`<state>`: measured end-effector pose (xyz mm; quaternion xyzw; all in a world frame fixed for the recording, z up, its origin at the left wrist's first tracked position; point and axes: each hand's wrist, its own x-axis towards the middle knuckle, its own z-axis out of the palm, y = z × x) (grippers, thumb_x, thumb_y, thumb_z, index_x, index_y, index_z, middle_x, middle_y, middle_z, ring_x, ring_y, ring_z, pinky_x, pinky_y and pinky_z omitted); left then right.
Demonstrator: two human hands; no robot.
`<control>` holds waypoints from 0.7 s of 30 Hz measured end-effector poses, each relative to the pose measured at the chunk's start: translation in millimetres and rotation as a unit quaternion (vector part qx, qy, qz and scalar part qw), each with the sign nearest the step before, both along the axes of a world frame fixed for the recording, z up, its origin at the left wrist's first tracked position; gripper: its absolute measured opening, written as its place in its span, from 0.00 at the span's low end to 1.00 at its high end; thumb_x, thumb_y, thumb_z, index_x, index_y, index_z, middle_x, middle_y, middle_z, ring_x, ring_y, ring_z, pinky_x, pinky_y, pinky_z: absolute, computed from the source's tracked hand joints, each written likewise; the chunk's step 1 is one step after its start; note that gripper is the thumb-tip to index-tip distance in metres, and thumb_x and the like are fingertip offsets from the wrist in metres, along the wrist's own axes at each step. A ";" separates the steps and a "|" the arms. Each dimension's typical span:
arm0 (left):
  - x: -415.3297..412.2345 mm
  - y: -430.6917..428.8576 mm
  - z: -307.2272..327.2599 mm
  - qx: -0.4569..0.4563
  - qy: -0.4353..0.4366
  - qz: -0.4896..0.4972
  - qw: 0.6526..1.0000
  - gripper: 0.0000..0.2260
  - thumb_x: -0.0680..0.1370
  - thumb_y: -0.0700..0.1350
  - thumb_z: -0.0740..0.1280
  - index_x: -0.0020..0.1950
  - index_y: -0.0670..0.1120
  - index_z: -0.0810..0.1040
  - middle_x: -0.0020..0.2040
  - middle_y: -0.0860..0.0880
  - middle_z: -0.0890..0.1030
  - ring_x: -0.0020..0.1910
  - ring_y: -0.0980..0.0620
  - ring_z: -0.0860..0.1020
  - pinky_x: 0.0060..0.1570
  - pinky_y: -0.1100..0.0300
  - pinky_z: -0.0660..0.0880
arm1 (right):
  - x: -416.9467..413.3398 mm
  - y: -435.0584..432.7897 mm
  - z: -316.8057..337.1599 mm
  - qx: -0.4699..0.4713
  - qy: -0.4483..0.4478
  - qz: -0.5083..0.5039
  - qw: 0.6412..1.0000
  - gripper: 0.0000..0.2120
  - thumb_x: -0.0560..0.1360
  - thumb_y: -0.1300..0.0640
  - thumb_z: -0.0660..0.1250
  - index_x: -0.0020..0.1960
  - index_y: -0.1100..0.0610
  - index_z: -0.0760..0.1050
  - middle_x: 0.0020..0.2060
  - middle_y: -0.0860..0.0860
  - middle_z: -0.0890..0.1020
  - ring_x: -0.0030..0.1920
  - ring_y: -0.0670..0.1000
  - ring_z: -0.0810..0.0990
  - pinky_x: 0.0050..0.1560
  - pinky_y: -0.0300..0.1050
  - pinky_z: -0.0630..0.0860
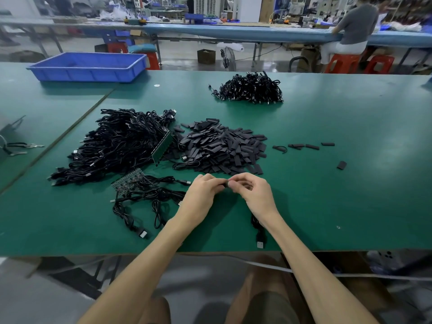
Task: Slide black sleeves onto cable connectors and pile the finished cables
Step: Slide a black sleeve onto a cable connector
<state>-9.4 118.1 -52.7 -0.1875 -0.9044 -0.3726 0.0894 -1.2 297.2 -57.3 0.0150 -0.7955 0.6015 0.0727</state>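
My left hand (203, 192) and my right hand (252, 192) meet fingertip to fingertip just above the green table (350, 183). Between them they pinch a small black sleeve (226, 184) at a cable end. That cable (258, 230) trails under my right wrist, and its USB plug lies near the table's front edge. Behind my hands lies a heap of loose black sleeves (222, 146). Left of it sits a large pile of black cables (117, 146). A smaller cable pile (251, 88) rests farther back.
A few cables with green circuit boards (140, 192) lie left of my left hand. Stray sleeves (311, 146) dot the table to the right. A blue plastic bin (88, 66) stands at the back left. Another person sits on a red stool (343, 63) at the far bench.
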 end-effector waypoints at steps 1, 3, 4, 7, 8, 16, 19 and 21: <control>-1.3 0.4 -1.0 -0.009 0.000 0.007 1.000 0.12 0.84 0.42 0.65 0.66 0.46 0.82 0.55 0.49 0.80 0.55 0.49 0.73 0.50 0.66 0.62 | -0.4 -0.6 -0.9 0.015 0.003 -0.014 1.000 0.03 0.80 0.53 0.73 0.51 0.52 0.85 0.42 0.45 0.87 0.45 0.44 0.85 0.46 0.42 0.80; -3.1 1.6 -2.5 -0.010 -0.007 0.012 1.000 0.13 0.84 0.43 0.64 0.66 0.46 0.82 0.55 0.48 0.80 0.56 0.49 0.71 0.50 0.66 0.60 | -1.5 -0.6 -1.8 0.038 0.003 -0.039 0.999 0.06 0.82 0.54 0.69 0.52 0.53 0.85 0.43 0.45 0.87 0.46 0.44 0.85 0.45 0.42 0.80; -3.5 1.9 -3.4 -0.008 -0.009 0.010 1.000 0.12 0.84 0.44 0.64 0.66 0.46 0.82 0.55 0.48 0.80 0.56 0.49 0.71 0.51 0.66 0.61 | -1.9 -0.5 -1.9 0.040 0.000 -0.044 0.998 0.05 0.82 0.55 0.69 0.52 0.54 0.85 0.43 0.45 0.87 0.45 0.44 0.85 0.44 0.40 0.79; -4.2 1.2 -4.9 -0.005 -0.006 0.001 1.000 0.12 0.84 0.44 0.65 0.64 0.46 0.83 0.54 0.48 0.80 0.56 0.49 0.72 0.52 0.64 0.63 | -0.6 -0.4 -0.7 0.022 -0.007 -0.043 0.999 0.03 0.80 0.57 0.72 0.50 0.54 0.84 0.42 0.47 0.87 0.43 0.44 0.86 0.41 0.34 0.76; -4.5 0.7 -5.3 -0.007 -0.003 -0.006 1.000 0.11 0.84 0.44 0.65 0.64 0.46 0.83 0.53 0.48 0.80 0.55 0.48 0.72 0.53 0.63 0.64 | -0.1 -0.3 0.4 0.014 -0.006 -0.043 0.999 0.02 0.80 0.57 0.72 0.49 0.54 0.84 0.42 0.47 0.87 0.42 0.44 0.86 0.40 0.33 0.76; -5.3 1.3 -6.2 -0.041 0.031 -0.054 0.997 0.11 0.82 0.41 0.67 0.63 0.43 0.83 0.51 0.45 0.80 0.52 0.43 0.73 0.54 0.53 0.71 | 2.0 1.4 4.9 -0.005 -0.001 -0.035 0.999 0.03 0.77 0.60 0.76 0.46 0.54 0.84 0.38 0.49 0.86 0.38 0.45 0.85 0.37 0.33 0.76; -6.4 2.6 -7.5 -0.065 0.040 -0.059 0.995 0.11 0.83 0.42 0.66 0.63 0.43 0.83 0.51 0.44 0.80 0.51 0.43 0.72 0.52 0.53 0.70 | 1.9 1.8 5.0 -0.011 0.001 -0.029 1.000 0.04 0.76 0.60 0.77 0.45 0.53 0.84 0.37 0.48 0.86 0.38 0.46 0.85 0.38 0.32 0.76; -7.2 3.0 -8.0 -0.068 0.033 -0.060 0.995 0.11 0.83 0.42 0.65 0.63 0.43 0.82 0.51 0.44 0.79 0.51 0.44 0.72 0.53 0.54 0.70 | 2.0 2.1 4.8 -0.014 0.002 -0.026 1.000 0.04 0.76 0.60 0.77 0.45 0.53 0.84 0.36 0.48 0.86 0.38 0.46 0.86 0.38 0.32 0.76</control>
